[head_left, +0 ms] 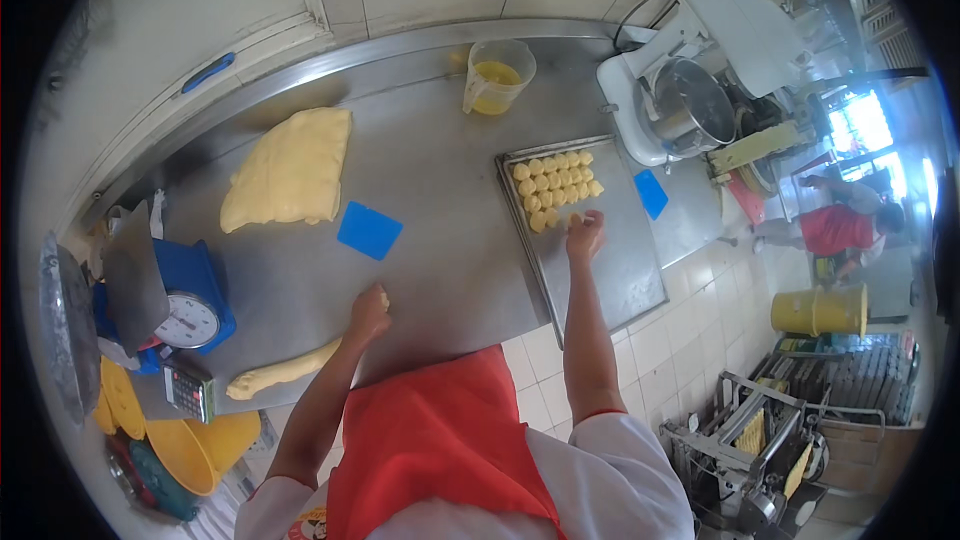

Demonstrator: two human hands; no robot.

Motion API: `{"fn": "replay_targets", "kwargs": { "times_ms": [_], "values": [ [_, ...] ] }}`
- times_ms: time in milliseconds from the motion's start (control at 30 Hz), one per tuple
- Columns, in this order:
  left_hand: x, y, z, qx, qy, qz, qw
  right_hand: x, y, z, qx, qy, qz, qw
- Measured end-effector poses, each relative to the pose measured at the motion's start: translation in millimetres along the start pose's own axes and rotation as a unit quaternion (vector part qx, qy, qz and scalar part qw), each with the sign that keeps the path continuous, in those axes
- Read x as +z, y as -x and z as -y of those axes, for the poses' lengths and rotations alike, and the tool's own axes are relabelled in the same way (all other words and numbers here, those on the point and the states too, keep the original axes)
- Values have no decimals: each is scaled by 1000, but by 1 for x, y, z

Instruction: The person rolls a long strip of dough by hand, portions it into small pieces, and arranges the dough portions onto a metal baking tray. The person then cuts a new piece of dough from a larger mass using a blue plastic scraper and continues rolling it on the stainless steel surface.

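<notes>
My right hand (587, 236) reaches over a metal tray (610, 280), its fingers pinched on a small dough ball at the end of the nearest row. Several pale yellow dough balls (556, 180) sit there in close rows. Closed in a fist, my left hand (370, 314) is low over the steel table, with a bit of pale dough showing at its fingers. A long dough rope (285, 371) lies along the table's near edge, partly behind my left forearm. Farther back rests a large slab of dough (290, 168), beside a blue scraper (370, 231).
A jug of yellow liquid (495, 78) stands toward the back. To the right are a second blue scraper (651, 195) and a stand mixer (690, 105). A blue dial scale (190, 310) and calculator (189, 390) stand left. Another person (835, 228) is at far right.
</notes>
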State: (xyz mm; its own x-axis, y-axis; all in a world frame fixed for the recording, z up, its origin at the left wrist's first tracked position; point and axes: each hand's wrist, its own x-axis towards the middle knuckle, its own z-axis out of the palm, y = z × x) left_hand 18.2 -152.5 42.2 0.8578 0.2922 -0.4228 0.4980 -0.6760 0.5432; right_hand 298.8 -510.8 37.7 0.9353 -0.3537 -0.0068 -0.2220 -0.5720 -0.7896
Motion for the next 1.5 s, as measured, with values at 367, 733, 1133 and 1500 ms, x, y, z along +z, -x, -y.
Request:
{"fn": "replay_targets", "kwargs": {
  "times_ms": [367,733,1133,1500],
  "values": [
    [-15,23,7,50,153,-38,986,85,216,53,-142,-104,428,887],
    [-42,52,-2,-63,10,45,997,102,337,124,-243,92,427,866],
    [-37,1,20,-111,-20,37,993,18,226,70,-2,-128,565,815],
    [-16,13,6,-46,16,-3,999,-9,-43,-29,-20,60,13,998]
  ]
}}
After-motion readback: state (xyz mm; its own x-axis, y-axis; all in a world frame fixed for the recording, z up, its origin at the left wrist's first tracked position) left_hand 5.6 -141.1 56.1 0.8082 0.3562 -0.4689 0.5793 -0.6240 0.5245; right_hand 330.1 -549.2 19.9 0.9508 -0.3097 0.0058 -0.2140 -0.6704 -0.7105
